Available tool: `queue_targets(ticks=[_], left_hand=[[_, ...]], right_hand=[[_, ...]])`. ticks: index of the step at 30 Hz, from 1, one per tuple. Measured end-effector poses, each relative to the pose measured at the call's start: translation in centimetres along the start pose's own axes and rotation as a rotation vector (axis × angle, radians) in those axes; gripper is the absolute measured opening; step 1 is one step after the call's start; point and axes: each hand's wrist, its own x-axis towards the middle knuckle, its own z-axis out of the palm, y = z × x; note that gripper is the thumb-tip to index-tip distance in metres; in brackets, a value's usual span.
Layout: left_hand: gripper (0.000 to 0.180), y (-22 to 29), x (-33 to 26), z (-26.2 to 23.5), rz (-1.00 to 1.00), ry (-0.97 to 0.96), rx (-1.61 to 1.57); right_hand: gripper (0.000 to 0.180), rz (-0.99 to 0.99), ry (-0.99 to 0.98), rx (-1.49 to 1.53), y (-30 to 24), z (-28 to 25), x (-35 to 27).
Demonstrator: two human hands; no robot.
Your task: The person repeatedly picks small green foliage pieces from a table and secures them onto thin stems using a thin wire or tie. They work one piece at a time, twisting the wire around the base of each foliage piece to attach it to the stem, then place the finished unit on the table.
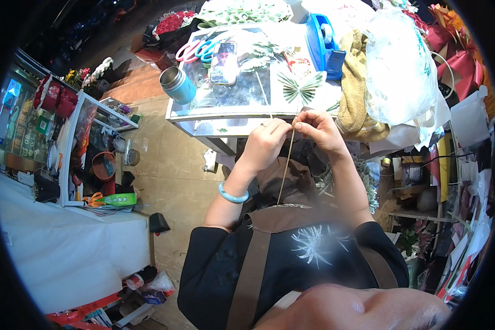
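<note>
My left hand (265, 144) and my right hand (320, 131) meet at the table's front edge, fingertips pinched together around a thin brown stick (285, 175). Its lower end hangs down toward my apron. Just beyond the fingertips, a pleated green-and-white fan-shaped piece (301, 89) appears to sit at the stick's upper end; my fingers hide the join. A thin pale stick (263, 89) lies on the glass tabletop, its near end close to my left fingers.
On the glass-topped table (203, 114) are a blue tumbler (177, 86), a phone (224, 64), scissors (188, 50) and a blue tape dispenser (325, 48). A brown towel (353, 91) and clear plastic bag (399, 66) lie to the right. Green-handled tool (119, 199) rests left on a white-covered surface.
</note>
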Motion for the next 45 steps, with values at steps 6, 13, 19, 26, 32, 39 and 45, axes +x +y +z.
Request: queue_targets(ticks=[6,13,19,26,32,39,45], left_hand=[[0.016,0.0,-1.0,1.3,-0.321,0.249,-0.126],[0.021,0.4,-2.6,3.4,-0.654,0.311,-0.828],[0.023,1.1,-2.5,3.9,-0.647,0.291,-0.931],[0.026,1.2,-2.0,3.4,-0.928,0.276,-1.412],[0.019,0.8,-2.1,3.1,-0.943,0.237,-1.438],[0.02,1.1,-1.6,2.7,-0.612,0.14,-0.689],[0.023,1.9,-1.7,2.5,-0.41,0.202,-0.292]], right_hand=[[0.011,-0.045,0.124,0.008,-0.5,0.3,-0.4],[0.012,-0.253,0.22,-0.241,-1.7,1.2,-0.7],[0.011,-0.308,0.249,-0.383,-1.0,2.5,-0.9],[0.01,-0.278,0.24,-0.421,-1.5,3.0,-1.2],[0.01,-0.317,0.191,-0.495,-1.3,2.9,-1.2],[0.011,-0.242,0.194,-0.408,-0.6,2.6,-1.0],[0.012,-0.222,0.159,-0.251,-0.3,2.3,-0.5]])
